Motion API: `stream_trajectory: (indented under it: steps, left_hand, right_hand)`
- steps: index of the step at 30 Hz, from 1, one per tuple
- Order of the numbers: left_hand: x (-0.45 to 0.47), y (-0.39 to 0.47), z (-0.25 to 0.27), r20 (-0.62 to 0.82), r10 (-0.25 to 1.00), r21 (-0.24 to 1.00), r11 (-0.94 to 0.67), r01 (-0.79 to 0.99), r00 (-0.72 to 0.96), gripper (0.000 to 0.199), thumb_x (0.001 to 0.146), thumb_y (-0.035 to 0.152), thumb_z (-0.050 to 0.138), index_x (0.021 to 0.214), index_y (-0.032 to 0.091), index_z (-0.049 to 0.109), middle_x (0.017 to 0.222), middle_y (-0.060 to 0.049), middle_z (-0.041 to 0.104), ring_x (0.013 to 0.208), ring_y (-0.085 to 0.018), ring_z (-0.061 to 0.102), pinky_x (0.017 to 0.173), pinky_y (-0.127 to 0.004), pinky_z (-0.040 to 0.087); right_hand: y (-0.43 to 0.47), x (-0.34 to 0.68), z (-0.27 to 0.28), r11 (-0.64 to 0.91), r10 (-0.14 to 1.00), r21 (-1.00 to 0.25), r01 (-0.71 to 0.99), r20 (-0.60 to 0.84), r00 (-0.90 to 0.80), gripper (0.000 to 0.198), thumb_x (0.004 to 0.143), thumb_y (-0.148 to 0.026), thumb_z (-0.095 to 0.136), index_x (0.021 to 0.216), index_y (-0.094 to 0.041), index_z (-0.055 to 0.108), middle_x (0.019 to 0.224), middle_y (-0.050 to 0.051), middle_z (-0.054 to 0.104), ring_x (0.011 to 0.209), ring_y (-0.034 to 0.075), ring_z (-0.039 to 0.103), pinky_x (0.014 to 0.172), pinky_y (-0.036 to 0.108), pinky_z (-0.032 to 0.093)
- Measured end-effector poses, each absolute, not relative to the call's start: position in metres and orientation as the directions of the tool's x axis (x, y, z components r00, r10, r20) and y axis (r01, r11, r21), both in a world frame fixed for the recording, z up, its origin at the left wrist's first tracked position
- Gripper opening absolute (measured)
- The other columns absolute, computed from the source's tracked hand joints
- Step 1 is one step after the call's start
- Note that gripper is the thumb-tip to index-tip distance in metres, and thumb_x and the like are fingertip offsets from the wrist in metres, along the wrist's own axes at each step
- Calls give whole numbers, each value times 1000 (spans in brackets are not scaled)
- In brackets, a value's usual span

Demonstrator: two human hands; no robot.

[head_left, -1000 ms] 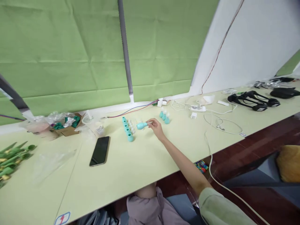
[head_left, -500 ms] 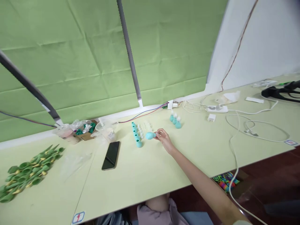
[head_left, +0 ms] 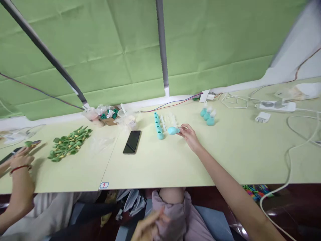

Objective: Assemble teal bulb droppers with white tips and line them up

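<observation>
Between the thumb and fingers of my right hand (head_left: 189, 135), a turquoise bulb-shaped piece (head_left: 173, 130) is gripped by its narrow end, lying sideways above the table. Just left of it runs a row of turquoise hollow pieces with open tops (head_left: 158, 127). Small white pieces (head_left: 163, 123) stand in a line beside that row, with translucent pieces (head_left: 172, 117) behind. Farther right, several turquoise bulbs with white tips (head_left: 207, 115) stand together. My left hand (head_left: 149, 226) is over my lap, below the table edge, blurred, with fingers stretched out and nothing visible in it.
A black phone (head_left: 132, 142) lies left of the row. Farther left is a heap of green and yellow pieces (head_left: 69, 143), near a co-worker's hands (head_left: 21, 159). Plastic cups and bags (head_left: 127, 120) line the back. A power strip (head_left: 276, 106) and white cables (head_left: 289, 160) occupy the right.
The view has turned left, bringing the co-worker's hands into sight. My left hand has come into view at the bottom. My right hand still holds the turquoise piece.
</observation>
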State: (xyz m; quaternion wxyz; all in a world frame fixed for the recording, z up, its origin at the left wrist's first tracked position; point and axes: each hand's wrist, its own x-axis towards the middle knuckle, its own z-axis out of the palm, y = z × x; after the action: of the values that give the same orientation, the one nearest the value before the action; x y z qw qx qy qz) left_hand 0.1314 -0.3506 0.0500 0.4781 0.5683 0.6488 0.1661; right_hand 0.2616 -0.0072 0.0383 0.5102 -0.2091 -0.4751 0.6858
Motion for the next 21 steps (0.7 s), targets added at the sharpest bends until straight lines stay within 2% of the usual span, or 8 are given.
stream_trajectory:
  steps: [1, 2, 4, 6, 9, 13, 18, 21]
  left_hand:
    - [136, -343, 55, -379, 921, 839, 302, 452, 89, 57, 80, 52, 28, 132, 32, 36, 103, -9, 55, 89, -22, 51, 68, -36, 45]
    - [141, -334, 62, -257, 966, 964, 256, 66, 6, 59, 81, 53, 28, 130, 24, 41, 96, -12, 55, 84, -21, 49, 68, -35, 43]
    - [155, -315, 76, -126, 985, 860, 49, -508, -118, 57, 79, 54, 37, 120, 19, 55, 82, -10, 52, 74, -17, 45, 65, -30, 39]
    - [168, -299, 90, -88, 994, 699, 18, -715, -61, 47, 77, 47, 45, 112, 19, 61, 74, -8, 50, 70, -14, 42, 62, -26, 37]
    - [179, -284, 103, -50, 999, 591, 26, -807, -4, 45, 76, 42, 49, 112, 18, 61, 77, -8, 51, 71, -14, 42, 63, -26, 35]
    - [181, -281, 105, 6, 999, 582, 26, -813, 37, 45, 77, 41, 48, 113, 17, 60, 77, -8, 53, 73, -14, 44, 65, -27, 34]
    - [177, -272, 104, 55, 998, 721, -25, -693, 21, 46, 78, 48, 46, 111, 20, 62, 71, -7, 55, 70, -15, 46, 63, -29, 34]
    - [168, -259, 107, 196, 978, 895, -207, -396, -67, 33, 76, 46, 54, 95, 23, 68, 58, -4, 56, 65, -15, 45, 61, -29, 33]
  right_hand:
    - [-8, 262, 38, -24, 896, -868, -496, 201, -395, 26, 66, -37, 69, 81, -24, 53, 79, -3, 58, 76, 11, 58, 82, 32, 52]
    - [-8, 262, 38, -18, 896, -871, -492, 205, -395, 26, 65, -37, 70, 81, -23, 54, 80, -3, 58, 76, 11, 58, 82, 32, 52]
    - [-8, 263, 37, -9, 893, -879, -477, 207, -399, 27, 64, -38, 70, 81, -23, 54, 80, -3, 58, 77, 11, 58, 82, 32, 52]
    - [-8, 263, 36, -7, 893, -887, -463, 203, -403, 28, 64, -39, 70, 80, -24, 53, 80, -3, 58, 79, 11, 57, 83, 33, 52]
    - [-8, 263, 36, -10, 883, -890, -457, 206, -421, 28, 65, -40, 69, 80, -24, 51, 81, -3, 57, 79, 11, 58, 83, 33, 51]
    - [-9, 261, 36, -11, 864, -890, -455, 221, -452, 27, 68, -40, 67, 80, -24, 50, 83, -3, 57, 78, 10, 58, 81, 33, 51]
    - [-9, 260, 37, 8, 861, -889, -458, 239, -450, 24, 71, -40, 64, 84, -24, 52, 84, -3, 56, 77, 11, 58, 81, 34, 52]
    - [-9, 260, 36, 6, 855, -886, -464, 245, -456, 22, 72, -39, 64, 84, -24, 53, 84, -2, 56, 76, 11, 58, 80, 34, 52]
